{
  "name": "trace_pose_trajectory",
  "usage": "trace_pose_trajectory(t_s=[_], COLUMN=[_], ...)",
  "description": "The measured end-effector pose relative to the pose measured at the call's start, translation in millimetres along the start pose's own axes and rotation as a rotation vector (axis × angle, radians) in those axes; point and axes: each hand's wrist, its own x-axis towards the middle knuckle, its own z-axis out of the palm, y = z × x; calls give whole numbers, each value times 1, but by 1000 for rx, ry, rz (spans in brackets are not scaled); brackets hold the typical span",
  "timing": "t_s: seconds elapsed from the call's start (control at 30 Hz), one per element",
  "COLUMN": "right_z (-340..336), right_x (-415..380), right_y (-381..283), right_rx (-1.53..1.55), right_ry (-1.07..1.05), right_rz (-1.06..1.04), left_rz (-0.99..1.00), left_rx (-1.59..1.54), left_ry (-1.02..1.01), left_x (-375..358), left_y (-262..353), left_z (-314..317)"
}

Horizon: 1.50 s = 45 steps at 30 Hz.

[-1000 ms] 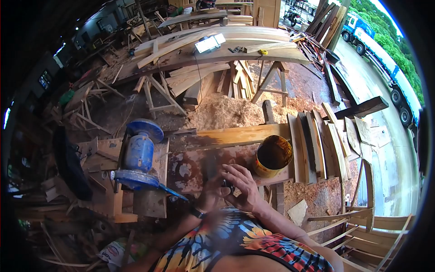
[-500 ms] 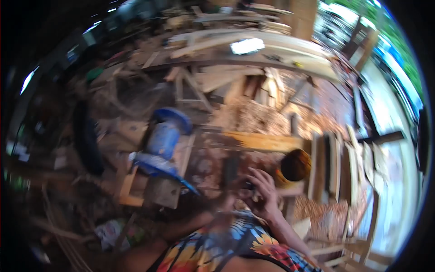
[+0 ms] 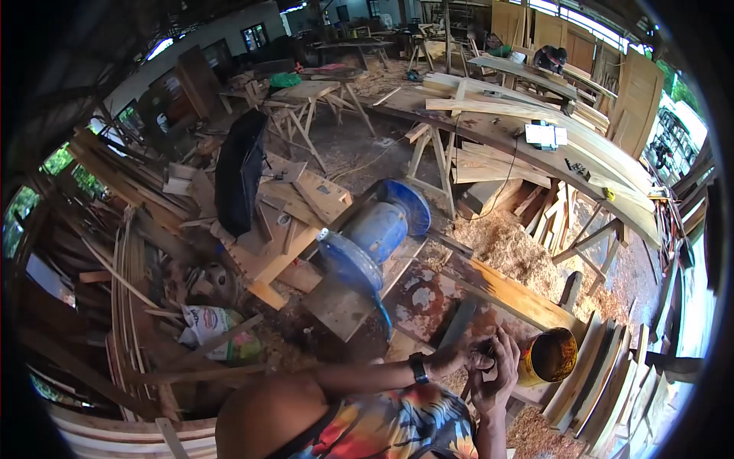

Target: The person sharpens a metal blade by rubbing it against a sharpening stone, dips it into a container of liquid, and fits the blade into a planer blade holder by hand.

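Observation:
My left hand (image 3: 451,359), with a black watch (image 3: 418,368) on its wrist, meets my right hand (image 3: 498,375) low in the view. Both hands have curled fingers around something small and dark (image 3: 480,358) that I cannot make out. Just right of my right hand stands a yellow can (image 3: 564,366), stained on its rim and dark inside. A dark flat bar (image 3: 458,323) lies on the stained board (image 3: 428,294) beyond my hands. Up and to the left is a blue metal cylinder (image 3: 375,229) with wide round ends, lying on its side.
Several upright planks (image 3: 589,375) stand right of the can. A long workbench (image 3: 474,122) with boards and a white box (image 3: 545,135) crosses the back. Wood shavings (image 3: 512,245) cover the floor below it. Another person (image 3: 550,58) bends over a far bench.
The camera has swung left and up, so the scene sits lower and farther right and looks sharper. My hands stay together; the right fingers look more curled now.

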Motion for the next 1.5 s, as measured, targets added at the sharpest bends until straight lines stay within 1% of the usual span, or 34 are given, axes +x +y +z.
trace_pose_trajectory(t_s=[0.1,0.2,0.3,0.37,0.5,0.6,0.7,0.8,0.9,1.07,1.13,1.27,1.3,1.37,1.4,1.43,1.5], right_z=[1,1,1,1,2,3,1,2,3,6,4,1,0,1,3,0,-1], right_x=[0,1,0,-1,-2,-2,1,-2,-4,-4,-4,-1,-1,-4,-4,-3,-3], right_y=[0,-3,0,0,0,-1,-3,0,0,3,2,0,-1,3,5,3,3], right_rx=[12,17,13,6,25,67,90,20,16,57,59,81,92,80,93,71,111], right_ry=[2,17,13,23,37,53,41,-1,6,39,40,29,20,24,44,23,24], right_rz=[7,17,25,24,33,46,43,35,40,15,30,34,53,55,45,66,114], left_rz=[-37,-11,-90,-90,-94,-124,-119,-137,-146,-117,-149,-162,-150,-93,-134,-134,-169], left_rx=[-49,26,-122,-126,-89,-82,-130,-96,-165,-85,-70,-126,-136,-25,16,-14,21], left_ry=[22,3,29,33,18,49,22,35,30,31,36,92,50,91,100,104,128], left_x=[-1,-1,-3,-3,-1,0,0,1,-2,-1,0,-2,-2,-4,-4,-4,-4], left_y=[3,3,1,-7,-6,-5,-6,-8,-6,-2,0,-7,-3,7,9,9,13], left_z=[2,2,-2,-7,-6,-5,-5,-7,-7,-5,-4,-6,-4,4,5,4,8])
